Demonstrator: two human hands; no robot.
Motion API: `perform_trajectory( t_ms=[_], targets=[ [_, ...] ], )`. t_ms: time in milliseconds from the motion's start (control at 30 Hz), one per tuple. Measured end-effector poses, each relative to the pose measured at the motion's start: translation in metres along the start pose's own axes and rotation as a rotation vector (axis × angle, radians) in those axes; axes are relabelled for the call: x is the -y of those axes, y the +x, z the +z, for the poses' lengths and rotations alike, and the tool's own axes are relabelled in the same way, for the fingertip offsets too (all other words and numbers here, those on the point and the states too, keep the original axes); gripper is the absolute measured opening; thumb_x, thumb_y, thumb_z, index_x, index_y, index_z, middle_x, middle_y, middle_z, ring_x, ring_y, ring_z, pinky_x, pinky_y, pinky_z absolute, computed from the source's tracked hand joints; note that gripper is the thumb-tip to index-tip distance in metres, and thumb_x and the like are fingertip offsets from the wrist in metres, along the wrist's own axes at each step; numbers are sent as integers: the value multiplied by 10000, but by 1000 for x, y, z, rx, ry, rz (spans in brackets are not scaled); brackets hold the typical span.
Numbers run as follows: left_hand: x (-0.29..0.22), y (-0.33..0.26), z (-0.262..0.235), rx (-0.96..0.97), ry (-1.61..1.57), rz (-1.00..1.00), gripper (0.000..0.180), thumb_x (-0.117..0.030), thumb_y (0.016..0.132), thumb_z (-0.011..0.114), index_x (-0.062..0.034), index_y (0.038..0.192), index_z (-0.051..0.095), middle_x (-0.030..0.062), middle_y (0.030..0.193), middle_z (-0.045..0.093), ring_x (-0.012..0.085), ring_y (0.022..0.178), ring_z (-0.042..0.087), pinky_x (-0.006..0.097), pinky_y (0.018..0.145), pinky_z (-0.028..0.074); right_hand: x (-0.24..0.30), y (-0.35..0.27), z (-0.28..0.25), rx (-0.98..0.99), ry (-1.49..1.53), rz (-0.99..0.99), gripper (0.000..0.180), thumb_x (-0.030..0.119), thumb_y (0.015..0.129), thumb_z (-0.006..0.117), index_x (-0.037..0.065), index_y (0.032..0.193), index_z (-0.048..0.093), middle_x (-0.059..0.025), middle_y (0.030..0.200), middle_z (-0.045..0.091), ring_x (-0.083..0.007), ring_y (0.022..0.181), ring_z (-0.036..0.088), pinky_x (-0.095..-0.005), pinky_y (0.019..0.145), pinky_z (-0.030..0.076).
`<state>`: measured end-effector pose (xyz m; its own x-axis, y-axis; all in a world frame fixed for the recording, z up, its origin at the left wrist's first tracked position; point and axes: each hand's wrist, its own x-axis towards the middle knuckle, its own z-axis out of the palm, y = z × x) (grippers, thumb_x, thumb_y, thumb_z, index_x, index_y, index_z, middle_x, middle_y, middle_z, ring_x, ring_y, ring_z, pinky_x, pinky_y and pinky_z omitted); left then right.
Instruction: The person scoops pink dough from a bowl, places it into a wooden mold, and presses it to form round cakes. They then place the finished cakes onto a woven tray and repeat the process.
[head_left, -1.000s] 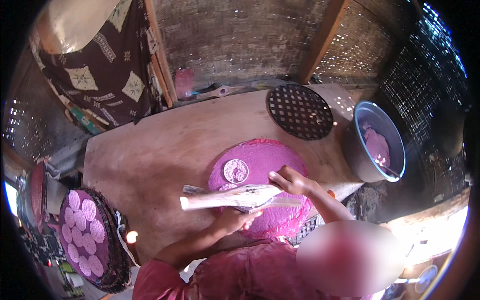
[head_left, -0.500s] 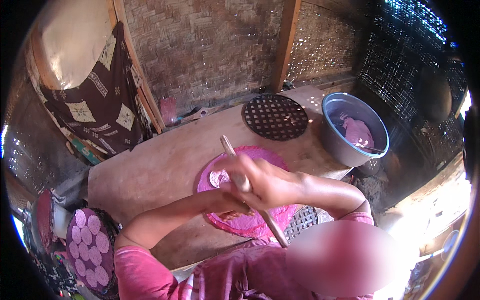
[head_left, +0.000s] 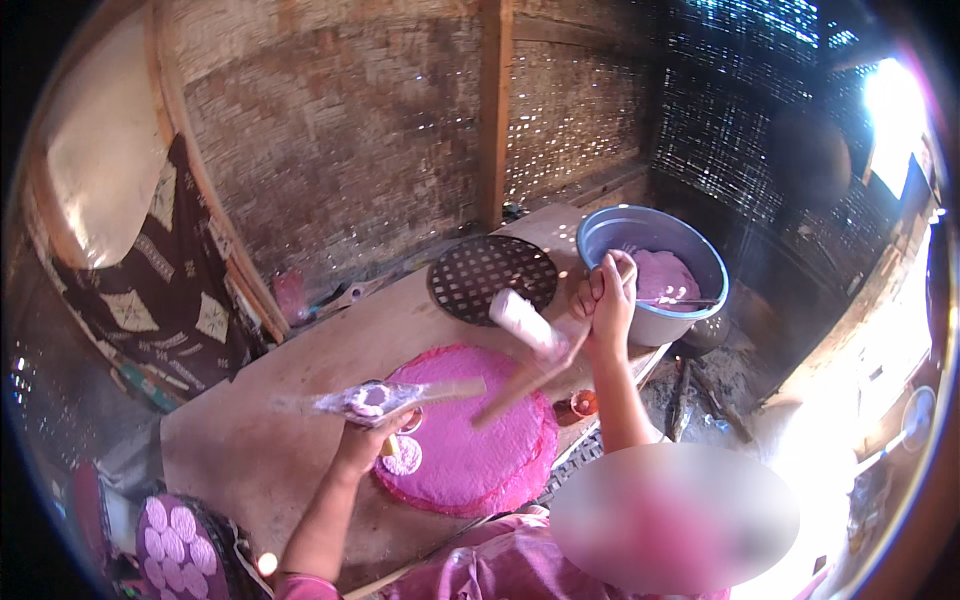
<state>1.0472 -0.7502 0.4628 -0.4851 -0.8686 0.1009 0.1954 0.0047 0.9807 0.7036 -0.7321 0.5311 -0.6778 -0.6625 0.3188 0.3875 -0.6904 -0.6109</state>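
Observation:
My right hand (head_left: pixel 612 295) is closed round the wooden crossbar of a plunger (head_left: pixel 528 325), whose stubby cylinder is coated pale pink. It is raised over the table, in front of the bucket. My left hand (head_left: pixel 362 440) grips a wooden press body (head_left: pixel 368 399) with long bar handles; its round opening is smeared with pale dough. The two parts are apart. Under them lies a round, bright pink sheet or tray (head_left: pixel 480 450). At its left side, just below my left hand, sits a small round of pink dough strands (head_left: pixel 402 457).
A blue-grey bucket (head_left: pixel 650 325) holding pink dough (head_left: pixel 665 277) and a stick stands at the far right. Beside it lies a dark round woven tray (head_left: pixel 492 280) on the wooden table (head_left: pixel 260 400). Several pink rounds (head_left: pixel 173 545) lie on a tray at lower left.
My hands were together on the press over the pink round. They have moved apart, the right with the plunger towards the bucket, the left with the press body. The view has shifted.

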Motion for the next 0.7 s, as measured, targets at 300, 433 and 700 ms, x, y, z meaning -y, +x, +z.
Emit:
perform_trajectory(
  t_ms=[300,433,700],
  targets=[
    [-35,83,71,-352,-310,569,164,-109,948,551,-44,1087,610,70,1079,596,184,1068,567,348,959,438,-62,9,-63,385,-639,676,540,521,986,452,28,1150,599,-142,954,686,-256,897,643,-381,858,515],
    [-49,100,60,-279,-39,378,208,-131,881,675,-33,1057,619,58,1021,608,152,907,576,318,803,478,19,136,-176,343,-2059,-23,177,162,802,613,95,901,743,-162,933,702,-245,855,682,-398,761,507],
    [14,138,81,-36,872,554,189,-157,854,732,-29,980,677,74,910,667,202,801,628,365,723,493,72,209,-257,164,-2614,365,298,220,896,496,114,1032,739,-114,1037,717,-265,1003,690,-378,838,545]
  ],
)
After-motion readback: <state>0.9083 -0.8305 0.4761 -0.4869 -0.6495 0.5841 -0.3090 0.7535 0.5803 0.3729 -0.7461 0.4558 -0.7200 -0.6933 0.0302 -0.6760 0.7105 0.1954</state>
